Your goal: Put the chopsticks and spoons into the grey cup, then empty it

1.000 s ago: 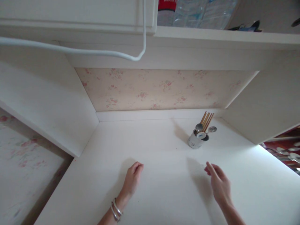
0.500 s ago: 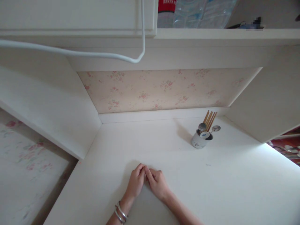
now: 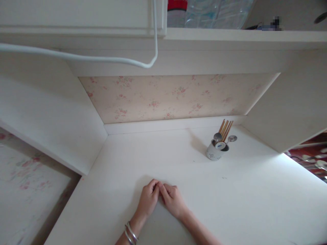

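My left hand [image 3: 148, 201] and my right hand [image 3: 174, 201] rest side by side on the white counter [image 3: 255, 204], near its front middle. Their fingertips touch each other. Both have the fingers curled under, knuckles up, and nothing shows in either. Silver bangles [image 3: 130, 233] circle my left wrist. A small white perforated holder [image 3: 214, 153] stands at the back right, well beyond my right hand. It holds wooden chopsticks [image 3: 226, 127] and metal spoons [image 3: 217, 136].
White side panels close the counter in on the left [image 3: 51, 119] and right [image 3: 288, 109], with floral wallpaper [image 3: 166, 98] behind. A white cable [image 3: 102, 60] hangs under the upper cabinet. Plastic bottles [image 3: 217, 12] stand on the shelf above.
My right hand swept left from near the holder and settled against my left hand, curling shut. Over the last half second both hands have stayed still; the view shifted slightly.
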The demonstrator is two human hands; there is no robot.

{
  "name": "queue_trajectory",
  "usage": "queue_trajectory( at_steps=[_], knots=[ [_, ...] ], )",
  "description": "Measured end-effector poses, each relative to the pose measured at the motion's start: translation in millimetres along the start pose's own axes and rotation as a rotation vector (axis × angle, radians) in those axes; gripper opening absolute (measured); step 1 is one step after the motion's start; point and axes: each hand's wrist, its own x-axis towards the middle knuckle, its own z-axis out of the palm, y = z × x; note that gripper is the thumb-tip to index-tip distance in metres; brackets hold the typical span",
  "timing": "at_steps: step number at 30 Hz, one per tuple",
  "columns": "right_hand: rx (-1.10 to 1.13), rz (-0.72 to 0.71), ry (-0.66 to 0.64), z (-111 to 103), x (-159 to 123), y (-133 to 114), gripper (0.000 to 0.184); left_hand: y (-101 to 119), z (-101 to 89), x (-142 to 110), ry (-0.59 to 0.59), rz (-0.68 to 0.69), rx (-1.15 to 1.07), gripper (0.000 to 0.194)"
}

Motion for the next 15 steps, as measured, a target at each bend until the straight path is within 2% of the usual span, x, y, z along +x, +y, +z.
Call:
queue_trajectory(
  at_steps=[15],
  knots=[
    [-0.016,0.0,0.013,1.6,-1.2,3.8,0.058,-0.2,0.7,-1.0,0.022,0.01,0.035,0.031]
  ],
)
